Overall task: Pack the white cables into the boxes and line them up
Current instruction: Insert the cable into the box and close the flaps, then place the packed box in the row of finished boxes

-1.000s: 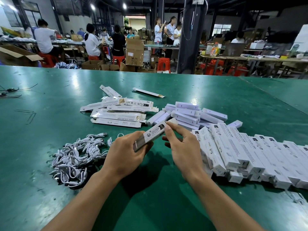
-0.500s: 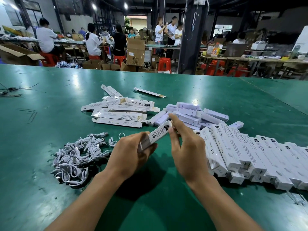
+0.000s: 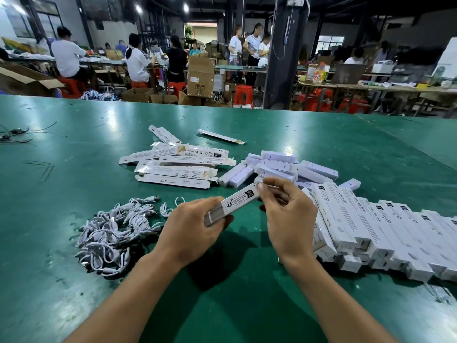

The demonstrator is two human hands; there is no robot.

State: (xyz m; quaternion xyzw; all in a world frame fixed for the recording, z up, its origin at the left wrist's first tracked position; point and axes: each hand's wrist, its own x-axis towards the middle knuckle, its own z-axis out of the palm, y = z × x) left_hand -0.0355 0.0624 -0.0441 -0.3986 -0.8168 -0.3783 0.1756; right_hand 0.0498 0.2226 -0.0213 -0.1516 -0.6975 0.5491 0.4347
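Observation:
My left hand (image 3: 190, 231) grips the near end of a long white box (image 3: 233, 203) held above the green table (image 3: 74, 174). At the box's far end my right hand (image 3: 286, 214) pinches the end flap between thumb and fingers. A tangled heap of white cables (image 3: 115, 231) lies left of my left hand. A row of packed white boxes (image 3: 385, 231) leans along the right. Flat, unfolded box sleeves (image 3: 178, 167) lie further back. What is inside the held box is hidden.
A pile of small white inner boxes (image 3: 284, 167) sits behind my right hand. Thin black wires (image 3: 14, 134) lie at the table's far left. Beyond the table's far edge, people sit at benches among cardboard cartons (image 3: 200, 75) and a dark pillar (image 3: 284, 53).
My right hand has curled its fingers over the far end of the box, from straighter fingers before. The left hand keeps the same grip on the near end.

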